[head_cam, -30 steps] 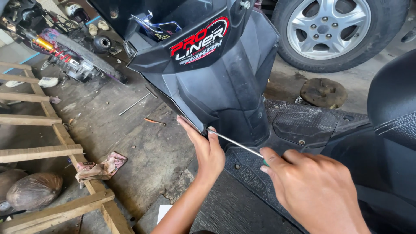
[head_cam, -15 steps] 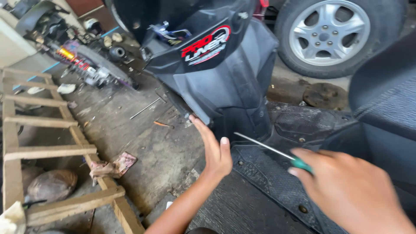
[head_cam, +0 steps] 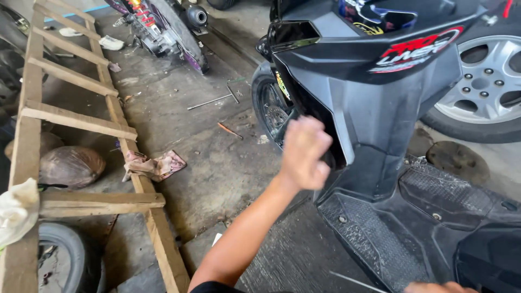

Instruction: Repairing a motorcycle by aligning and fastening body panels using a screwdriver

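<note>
A black scooter stands in front of me, its grey inner front panel (head_cam: 374, 125) facing me above the ribbed footboard (head_cam: 380, 239). My left hand (head_cam: 304, 154) is blurred, with fingers curled at the panel's left edge beside the front wheel (head_cam: 271, 111). I cannot tell whether it grips that edge. Only the top of my right hand (head_cam: 440, 287) shows at the bottom edge. The thin metal shaft of a screwdriver (head_cam: 353, 282) runs out from it to the left, low over the footboard.
A wooden ladder-like frame (head_cam: 116, 122) lies on the concrete at left, with a coconut husk (head_cam: 73, 165), a rag (head_cam: 154, 165) and a tyre (head_cam: 65, 255) around it. Loose tools (head_cam: 211, 101) lie on the floor. A car wheel (head_cam: 483, 87) is behind the scooter.
My view swung left and closer. My left hand went from flat and open on the panel to curled at its edge. My right hand with the screwdriver dropped to the bottom edge.
</note>
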